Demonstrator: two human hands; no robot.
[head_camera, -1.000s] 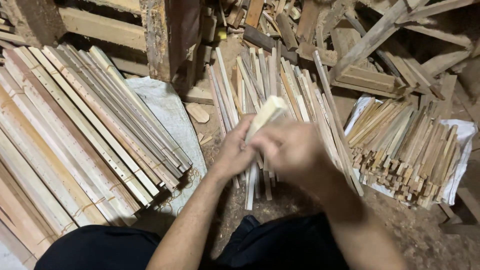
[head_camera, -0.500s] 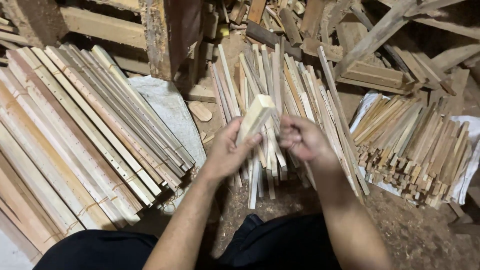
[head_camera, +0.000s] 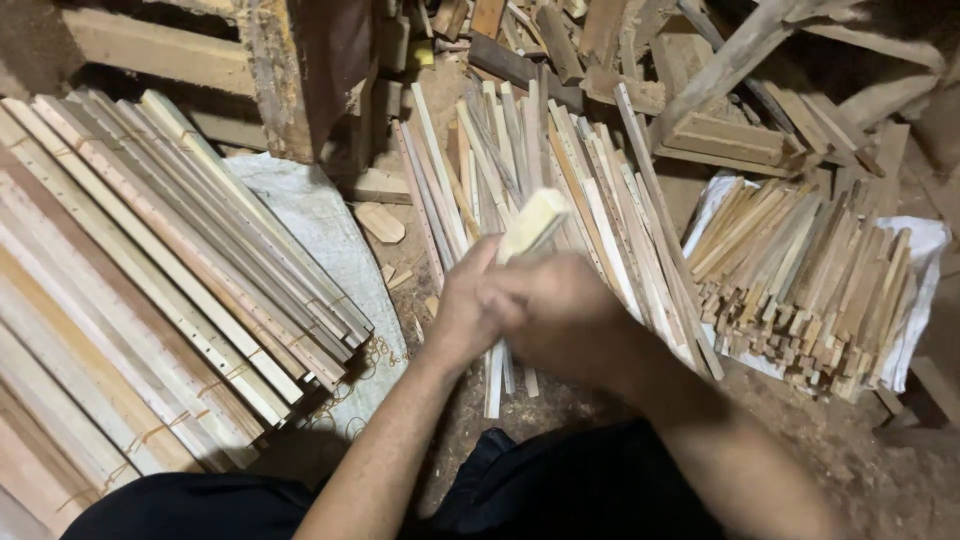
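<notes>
Both hands are closing around a small bundle of pale, squared wooden sticks, held upright over the fan of long thin wooden slats lying on the dirt floor. The left hand is gripping the bundle's lower part, fingers wrapped; the right hand is clenching over it just beside the left, the two touching. Left of the fan, bundles of long pale planks tied with cord are resting on a white woven sack. Right of the fan, a heap of short cut wooden sticks is lying on a white cloth. Judged risks: the bundle's top end is standing free above the grip, so loosening either hand could be letting sticks slide out and scatter into the fan; rough-sawn edges could be driving splinters into bare palms.
</notes>
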